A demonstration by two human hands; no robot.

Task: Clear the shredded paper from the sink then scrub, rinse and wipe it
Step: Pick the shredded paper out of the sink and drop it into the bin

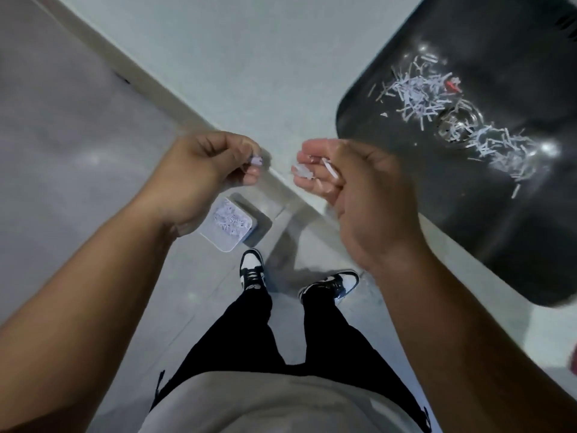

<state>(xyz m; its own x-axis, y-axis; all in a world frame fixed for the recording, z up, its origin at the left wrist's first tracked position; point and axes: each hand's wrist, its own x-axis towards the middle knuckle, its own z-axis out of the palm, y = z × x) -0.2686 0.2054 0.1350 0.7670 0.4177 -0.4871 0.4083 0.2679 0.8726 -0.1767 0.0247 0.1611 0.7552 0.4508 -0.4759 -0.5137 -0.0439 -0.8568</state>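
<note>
My left hand (206, 173) pinches thin white shreds (256, 159), right hand (352, 189) curls round more; others lie every which way in the glossy black round-cornered sink (499, 232).

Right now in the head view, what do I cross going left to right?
Left hand pinching paper shreds → right hand holding more shreds → black sink with shredded paper.

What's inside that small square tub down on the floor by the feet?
The tub holds shredded paper, white strips piled together. The pile covers most of its bottom, so anything beneath it cannot be seen.
</note>
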